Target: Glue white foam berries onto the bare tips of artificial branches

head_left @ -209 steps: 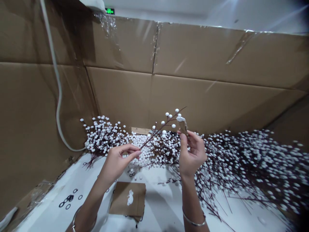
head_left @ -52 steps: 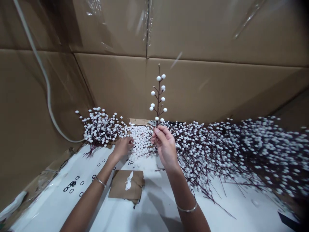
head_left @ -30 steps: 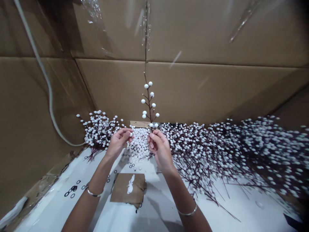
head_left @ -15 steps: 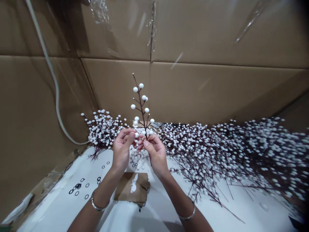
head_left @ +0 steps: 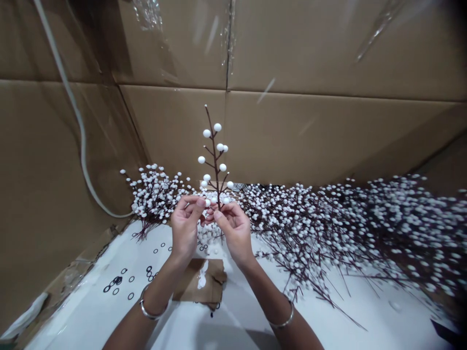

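Observation:
Upright in front of me stands an artificial berry branch [head_left: 215, 158], a dark brown stem with white round berries on short twigs. My right hand [head_left: 235, 228] is closed round its lower stem, thumb on the near side. Just left of the stem, my left hand [head_left: 186, 223] pinches a white berry [head_left: 207, 202] between thumb and fingers. Whether that berry is on a twig is hidden by the fingers. A few twigs end in bare tips. Below and behind the hands lie loose white berries [head_left: 209, 235].
A large heap of berry branches [head_left: 328, 223] spreads across the right, a smaller bunch [head_left: 155, 194] at the left. Small black rings [head_left: 117, 280] and a cardboard piece [head_left: 186, 287] lie on the white table [head_left: 83, 311]. Cardboard walls [head_left: 328, 136] enclose it; a white cable [head_left: 82, 131] hangs left.
The branch has tilted slightly, its tip moving a little right and up. Both hands keep nearly the same place and grip.

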Motion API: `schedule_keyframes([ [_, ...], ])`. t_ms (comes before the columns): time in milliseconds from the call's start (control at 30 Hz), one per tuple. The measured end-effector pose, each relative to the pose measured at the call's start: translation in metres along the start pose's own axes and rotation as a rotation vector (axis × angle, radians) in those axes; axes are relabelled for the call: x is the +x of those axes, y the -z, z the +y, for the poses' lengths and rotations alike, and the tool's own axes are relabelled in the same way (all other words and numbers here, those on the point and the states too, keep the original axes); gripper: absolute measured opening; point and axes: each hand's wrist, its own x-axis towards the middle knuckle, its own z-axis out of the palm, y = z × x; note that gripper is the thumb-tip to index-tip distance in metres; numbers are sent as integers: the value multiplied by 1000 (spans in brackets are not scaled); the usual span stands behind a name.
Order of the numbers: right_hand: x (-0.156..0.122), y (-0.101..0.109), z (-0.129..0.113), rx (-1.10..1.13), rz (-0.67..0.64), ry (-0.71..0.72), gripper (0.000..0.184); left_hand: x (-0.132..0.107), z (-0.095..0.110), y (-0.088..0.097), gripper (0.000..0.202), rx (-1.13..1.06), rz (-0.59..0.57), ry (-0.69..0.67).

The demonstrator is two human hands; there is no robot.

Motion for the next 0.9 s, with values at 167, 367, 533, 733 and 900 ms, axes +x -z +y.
schedule_keyframes([
  [167, 0, 1, 0, -11, 15, 2, 21, -1, 0, -1, 29, 16, 3, 3],
  [367, 0, 0, 1, -38, 38, 6, 24, -2, 0, -1, 27, 41, -2, -15],
  [533, -2, -2, 3, -49, 80, 38, 23, -5, -1, -2, 24, 71, 9, -72],
  [733, -5, -3, 4, -81, 101, 84, 19, -6, -2, -5, 20, 102, 40, -180],
  [900, -5, -3, 4, -103, 104, 95, 19, -5, -4, -4, 19, 128, 43, -216],
])
